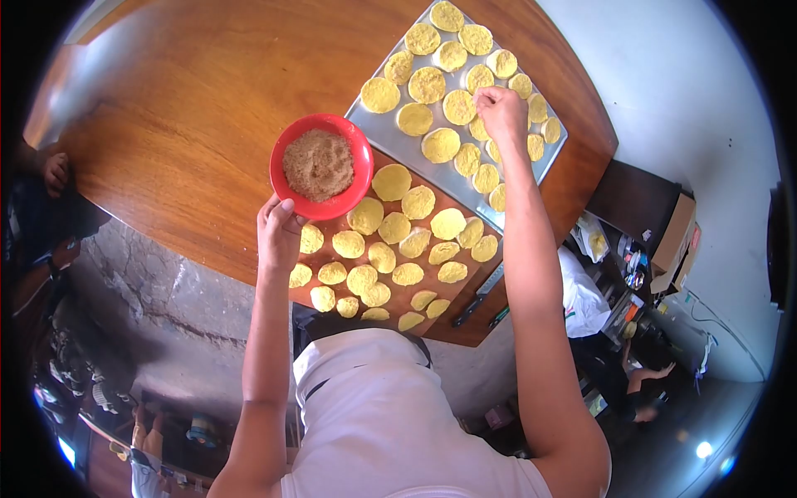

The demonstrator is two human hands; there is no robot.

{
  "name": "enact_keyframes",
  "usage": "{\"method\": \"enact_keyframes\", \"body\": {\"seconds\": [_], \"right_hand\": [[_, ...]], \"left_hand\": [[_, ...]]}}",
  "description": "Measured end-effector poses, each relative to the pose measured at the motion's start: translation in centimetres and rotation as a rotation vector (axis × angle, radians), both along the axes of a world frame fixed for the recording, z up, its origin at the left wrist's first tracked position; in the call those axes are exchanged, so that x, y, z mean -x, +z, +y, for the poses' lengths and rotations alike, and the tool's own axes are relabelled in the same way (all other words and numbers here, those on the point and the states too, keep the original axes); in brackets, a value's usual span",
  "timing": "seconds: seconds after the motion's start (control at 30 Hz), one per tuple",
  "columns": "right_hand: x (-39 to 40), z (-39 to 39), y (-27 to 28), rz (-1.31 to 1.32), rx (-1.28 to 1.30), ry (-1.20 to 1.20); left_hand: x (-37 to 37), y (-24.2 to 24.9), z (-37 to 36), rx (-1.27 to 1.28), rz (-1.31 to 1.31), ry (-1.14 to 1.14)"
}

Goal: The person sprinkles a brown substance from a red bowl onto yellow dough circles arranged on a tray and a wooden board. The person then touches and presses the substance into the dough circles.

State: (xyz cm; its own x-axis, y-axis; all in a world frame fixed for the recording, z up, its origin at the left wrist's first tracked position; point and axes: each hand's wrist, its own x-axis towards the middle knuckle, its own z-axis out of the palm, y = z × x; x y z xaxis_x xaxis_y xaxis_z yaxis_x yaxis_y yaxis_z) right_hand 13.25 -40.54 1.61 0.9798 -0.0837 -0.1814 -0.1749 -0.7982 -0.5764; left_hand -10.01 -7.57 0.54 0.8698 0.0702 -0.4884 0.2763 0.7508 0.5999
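My left hand [278,230] grips the rim of a red bowl [363,170], held over the table's near edge. A brown, crumbly powder [319,163] fills part of the bowl. My right hand [503,112] reaches over a metal tray [378,126], its fingertips pinched together just above the yellow dough rounds. Whatever those fingers hold is too small to make out. Several dough rounds [427,85] lie in rows on the tray, some with brownish specks on top. Closer to me, more yellow rounds [362,279] cover a brown board [476,271], some lying close together or overlapping.
The wooden table [207,91] stretches away to the left. A knife [477,300] with a dark handle lies right of the board. A cardboard box [671,241] stands by the right wall. Another person's hand [56,173] shows at the far left; another person [618,365] is at lower right.
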Motion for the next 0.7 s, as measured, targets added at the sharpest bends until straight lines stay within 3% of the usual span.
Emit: {"method": "enact_keyframes", "body": {"seconds": [0.33, 0.7], "right_hand": [[0.2, 0.2, 0.0, -0.012, 0.021, 0.032], [2.1, 2.3, 0.8, 0.184, 0.065, 0.063]], "left_hand": [[0.1, 0.2, 0.2, -0.01, 0.001, 0.01], [0.5, 0.1, 0.8, 0.007, -0.005, 0.012]]}}
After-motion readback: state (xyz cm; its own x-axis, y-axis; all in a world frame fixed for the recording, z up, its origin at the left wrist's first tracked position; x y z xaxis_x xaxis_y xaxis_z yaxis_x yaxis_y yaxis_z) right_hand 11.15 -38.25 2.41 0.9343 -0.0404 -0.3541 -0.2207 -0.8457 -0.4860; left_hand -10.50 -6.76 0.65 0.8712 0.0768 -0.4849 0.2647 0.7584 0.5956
